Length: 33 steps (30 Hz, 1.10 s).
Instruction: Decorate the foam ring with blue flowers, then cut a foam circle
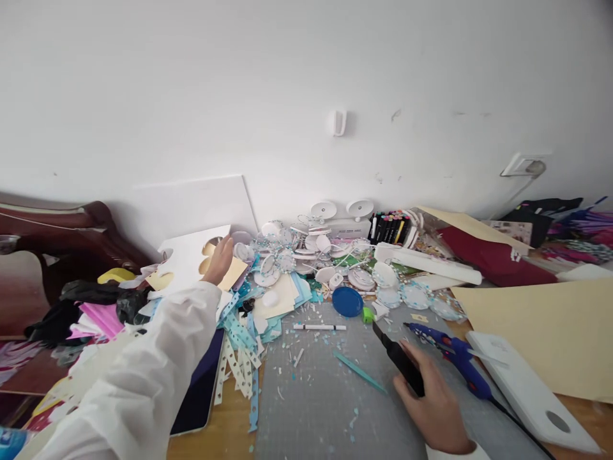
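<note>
My right hand (pixel 433 399) is closed around a black utility knife (pixel 398 361) held over the grey cutting mat (pixel 330 415). Its tip points up and left, near a small bright green object (pixel 367 314). A thin teal strip (pixel 359 370) lies left of the knife. My left hand (pixel 220 259) reaches far to the left, fingers stretched out, at the right side of a white sheet (pixel 189 255) with cut-out holes. Pale yellow paper (pixel 234 273) shows beside that hand. Whether the fingers touch the sheet, I cannot tell.
A blue glue gun (pixel 462 364) with a cord and a white oblong device (pixel 527 390) lie at right. A blue disc (pixel 347 301) and a white pen (pixel 319 327) lie on the mat. Paper scraps (pixel 242 332) and white round decorations (pixel 318 246) crowd the back.
</note>
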Motion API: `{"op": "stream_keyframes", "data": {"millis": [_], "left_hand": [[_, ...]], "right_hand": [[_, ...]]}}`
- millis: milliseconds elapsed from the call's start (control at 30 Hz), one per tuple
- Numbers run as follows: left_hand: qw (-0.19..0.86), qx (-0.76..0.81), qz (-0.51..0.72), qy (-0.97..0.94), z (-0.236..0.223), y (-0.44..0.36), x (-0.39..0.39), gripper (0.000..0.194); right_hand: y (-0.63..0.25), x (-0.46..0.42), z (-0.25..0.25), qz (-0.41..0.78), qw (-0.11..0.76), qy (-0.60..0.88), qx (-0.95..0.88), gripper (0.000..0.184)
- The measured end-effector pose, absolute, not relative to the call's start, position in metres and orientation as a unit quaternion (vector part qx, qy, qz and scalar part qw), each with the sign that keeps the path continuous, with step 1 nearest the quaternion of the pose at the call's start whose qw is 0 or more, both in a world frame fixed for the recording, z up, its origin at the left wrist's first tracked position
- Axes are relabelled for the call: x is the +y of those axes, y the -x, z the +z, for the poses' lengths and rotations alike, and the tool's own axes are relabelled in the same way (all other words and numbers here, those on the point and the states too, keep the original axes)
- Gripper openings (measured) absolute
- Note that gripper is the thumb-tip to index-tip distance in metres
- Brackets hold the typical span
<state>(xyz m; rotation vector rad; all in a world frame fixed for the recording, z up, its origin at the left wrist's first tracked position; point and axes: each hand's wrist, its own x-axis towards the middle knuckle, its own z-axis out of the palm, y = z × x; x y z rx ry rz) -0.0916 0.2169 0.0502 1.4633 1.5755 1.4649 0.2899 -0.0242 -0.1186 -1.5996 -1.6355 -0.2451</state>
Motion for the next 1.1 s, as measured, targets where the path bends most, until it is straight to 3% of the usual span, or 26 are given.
{"op": "stream_keyframes", "data": {"millis": [133,300,400,533,600,667,833,1100], "left_hand": [[0.178,0.626,0.503,-0.569,0.059,0.107,0.205,0.041],[0.103,0.633,0.461,-0.613,0.06,0.132,0.114,0.056],[-0.018,0.624,0.411,-0.665,0.038,0.139,0.043,0.05],[-0.06,0.685,0.305,-0.659,-0.012,0.141,-0.014,0.046],[-0.081,0.729,0.197,-0.65,-0.034,0.14,-0.02,0.052],[-0.086,0.75,0.164,-0.635,-0.048,0.137,-0.015,0.06],[-0.088,0.78,0.119,-0.608,-0.057,0.128,0.008,0.072],[-0.087,0.808,0.083,-0.577,-0.057,0.12,0.016,0.073]], "right_hand": [[-0.293,-0.024,-0.117,-0.115,0.419,0.612,-0.66,0.043],[-0.302,-0.025,-0.118,-0.126,0.421,0.653,-0.617,0.047],[-0.305,-0.025,-0.12,-0.088,0.411,0.688,-0.592,0.047],[-0.303,-0.025,-0.118,-0.041,0.402,0.707,-0.58,0.047],[-0.299,-0.025,-0.115,-0.041,0.407,0.699,-0.587,0.046],[-0.296,-0.024,-0.114,-0.05,0.407,0.68,-0.608,0.044],[-0.294,-0.021,-0.116,-0.061,0.37,0.638,-0.672,0.036],[-0.296,-0.021,-0.12,-0.071,0.319,0.627,-0.707,0.035]]}}
